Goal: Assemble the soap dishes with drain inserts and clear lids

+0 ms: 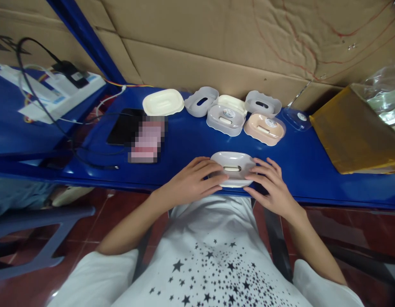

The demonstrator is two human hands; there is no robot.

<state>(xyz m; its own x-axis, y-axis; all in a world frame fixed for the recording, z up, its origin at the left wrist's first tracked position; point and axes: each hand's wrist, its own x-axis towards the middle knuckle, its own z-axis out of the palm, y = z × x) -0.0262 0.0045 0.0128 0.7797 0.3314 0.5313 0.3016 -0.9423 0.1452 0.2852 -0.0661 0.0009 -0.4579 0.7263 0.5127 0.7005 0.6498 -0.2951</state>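
Note:
A pale grey soap dish [237, 159] sits at the front edge of the blue table, a slot with a cream-coloured bar across its middle. On its left end rests my left hand [195, 180], fingers together and reaching over the rim. My right hand [271, 186] grips the opposite end with its fingers spread along the side. Just behind are a grey soap box with a clear lid [225, 121] and a peach one, also lidded [264, 129]. Two grey dish parts with dark slots [201, 108] [263, 110] and a cream tray [163, 102] stand farther back.
A clear lid [296, 119] lies near a carton wrapped in brown tape [347, 132] on the right. To the left are a blurred-out phone [146, 143], a black cable [98, 164] and a power strip [65, 100]. Cardboard [197, 47] lines the back.

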